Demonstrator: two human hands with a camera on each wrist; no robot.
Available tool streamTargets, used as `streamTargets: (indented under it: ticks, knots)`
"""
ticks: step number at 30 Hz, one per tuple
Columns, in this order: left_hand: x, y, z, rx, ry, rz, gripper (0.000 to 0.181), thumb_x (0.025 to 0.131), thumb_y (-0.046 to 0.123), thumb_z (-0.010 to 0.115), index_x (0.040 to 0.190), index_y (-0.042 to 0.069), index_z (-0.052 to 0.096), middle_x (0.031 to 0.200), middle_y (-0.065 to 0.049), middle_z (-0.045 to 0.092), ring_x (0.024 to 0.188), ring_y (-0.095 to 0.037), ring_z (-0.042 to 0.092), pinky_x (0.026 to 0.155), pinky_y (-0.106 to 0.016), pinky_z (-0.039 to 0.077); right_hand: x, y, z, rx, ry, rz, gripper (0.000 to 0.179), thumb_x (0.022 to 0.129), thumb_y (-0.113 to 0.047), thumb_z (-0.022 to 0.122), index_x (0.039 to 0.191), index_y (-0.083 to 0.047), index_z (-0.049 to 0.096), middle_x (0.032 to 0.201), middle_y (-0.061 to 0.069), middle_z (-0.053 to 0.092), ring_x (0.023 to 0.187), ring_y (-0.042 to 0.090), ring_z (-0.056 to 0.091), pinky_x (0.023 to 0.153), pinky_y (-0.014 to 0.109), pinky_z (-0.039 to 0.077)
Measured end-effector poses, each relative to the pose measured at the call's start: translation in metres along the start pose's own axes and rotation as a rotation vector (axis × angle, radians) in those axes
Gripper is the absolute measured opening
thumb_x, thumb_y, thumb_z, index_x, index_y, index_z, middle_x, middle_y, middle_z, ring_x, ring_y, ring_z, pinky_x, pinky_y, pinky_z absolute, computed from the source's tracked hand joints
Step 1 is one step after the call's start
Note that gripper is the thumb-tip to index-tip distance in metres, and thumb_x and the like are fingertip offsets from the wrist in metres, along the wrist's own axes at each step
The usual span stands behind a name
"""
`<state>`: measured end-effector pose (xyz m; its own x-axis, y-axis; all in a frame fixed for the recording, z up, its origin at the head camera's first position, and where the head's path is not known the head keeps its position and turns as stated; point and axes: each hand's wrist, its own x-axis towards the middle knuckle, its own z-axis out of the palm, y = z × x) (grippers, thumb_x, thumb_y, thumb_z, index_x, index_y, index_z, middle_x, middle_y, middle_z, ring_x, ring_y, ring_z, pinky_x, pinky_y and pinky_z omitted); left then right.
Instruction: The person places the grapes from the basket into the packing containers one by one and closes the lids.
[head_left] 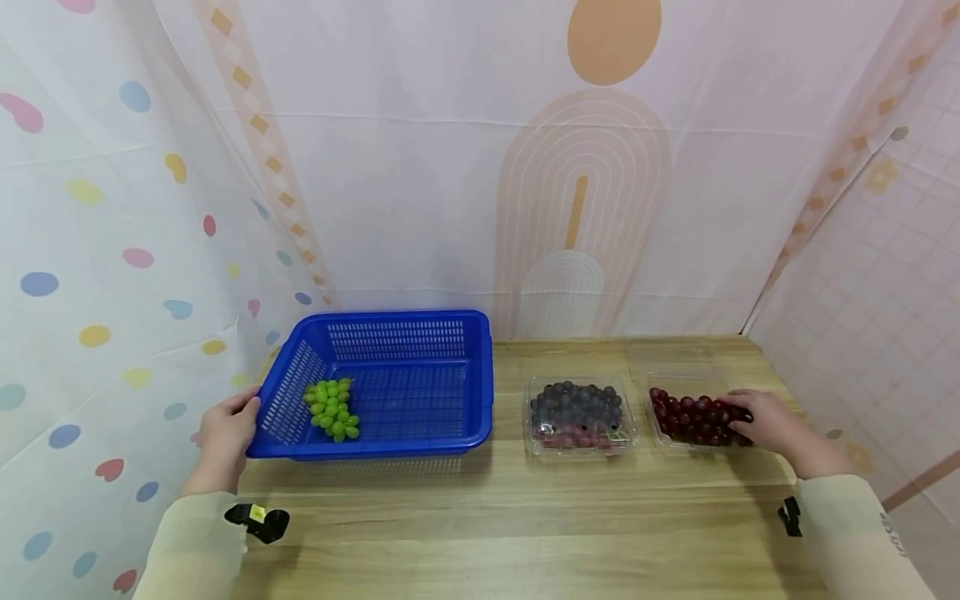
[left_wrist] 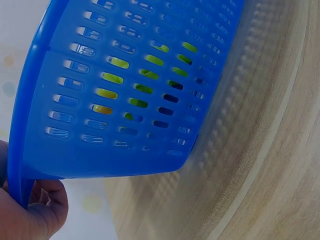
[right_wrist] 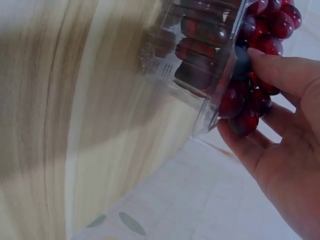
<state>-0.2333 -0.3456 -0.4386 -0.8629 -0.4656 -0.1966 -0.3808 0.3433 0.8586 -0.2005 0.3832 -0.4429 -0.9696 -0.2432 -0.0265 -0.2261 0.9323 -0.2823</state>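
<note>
My left hand (head_left: 228, 429) grips the left rim of a blue plastic basket (head_left: 375, 451), with fingers curled under the edge in the left wrist view. A bunch of green grapes (head_left: 331, 410) lies at the left inside the basket. At the right, my right hand (head_left: 767, 423) holds the right end of a bunch of red grapes (head_left: 693, 417). In the right wrist view the thumb and fingers lie around several grapes at the rim of a clear plastic box (right_wrist: 205, 122). Most of that bunch sits in the box.
Between basket and red grapes stands another clear plastic box (head_left: 528, 442) with dark grapes (head_left: 577, 406) and redder ones at its front. The wooden table (head_left: 480, 533) meets patterned cloth (head_left: 420, 208) at the back and both sides.
</note>
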Motion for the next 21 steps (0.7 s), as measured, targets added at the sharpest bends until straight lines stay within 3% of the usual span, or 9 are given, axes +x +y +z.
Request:
streamTargets:
  ticks: [4,7,12,15,17,21]
  knots:
    - [-0.001,0.001,0.0,0.005,-0.003,-0.006,0.047,0.102,0.028,0.034,0.145,0.007,0.037,0.149,-0.02,0.033,0.137,-0.037,0.029,0.115,-0.052,0.008,-0.003,0.002,0.001,0.056,0.04,0.017,0.041,0.083,-0.001,0.066,0.121,0.011,0.055,0.124,0.039,0.045,0.109,0.058,0.041,0.086,0.065,0.038]
    - [-0.002,0.0,0.0,0.015,-0.005,-0.012,0.047,0.102,0.028,0.034,0.145,0.009,0.037,0.148,-0.02,0.036,0.129,-0.034,0.04,0.108,-0.051,0.03,-0.006,0.004,0.001,0.144,0.1,0.055,0.036,0.082,-0.003,0.068,0.113,0.01,0.054,0.117,0.039,0.042,0.103,0.055,0.042,0.079,0.062,0.041]
    - [-0.002,0.0,0.002,0.047,0.001,-0.011,0.046,0.102,0.028,0.035,0.144,0.01,0.039,0.145,-0.019,0.041,0.106,-0.021,0.051,0.095,-0.041,0.047,-0.011,0.005,-0.003,0.213,0.143,0.138,0.036,0.081,-0.011,0.072,0.103,0.007,0.05,0.111,0.037,0.041,0.096,0.048,0.045,0.071,0.054,0.044]
    - [-0.002,0.0,0.001,0.059,0.0,-0.009,0.046,0.102,0.028,0.035,0.144,0.01,0.04,0.145,-0.019,0.041,0.1,-0.015,0.052,0.079,-0.025,0.051,-0.012,0.005,-0.006,0.244,0.132,0.166,0.034,0.082,-0.008,0.069,0.105,0.009,0.049,0.11,0.038,0.043,0.095,0.048,0.049,0.069,0.05,0.048]
    - [-0.002,0.0,0.001,0.059,-0.002,-0.01,0.046,0.102,0.028,0.035,0.144,0.01,0.04,0.144,-0.02,0.042,0.095,-0.012,0.053,0.067,-0.015,0.047,-0.012,0.004,-0.007,0.246,0.133,0.171,0.031,0.082,-0.004,0.067,0.105,0.011,0.052,0.107,0.038,0.046,0.092,0.048,0.051,0.067,0.048,0.049]
    - [-0.002,0.0,0.001,0.052,-0.002,-0.008,0.046,0.102,0.028,0.035,0.144,0.01,0.04,0.143,-0.021,0.043,0.085,-0.006,0.052,0.057,-0.009,0.042,-0.01,0.0,-0.006,0.197,0.143,0.162,0.025,0.082,0.002,0.062,0.105,0.01,0.059,0.106,0.037,0.053,0.093,0.05,0.053,0.07,0.051,0.049]
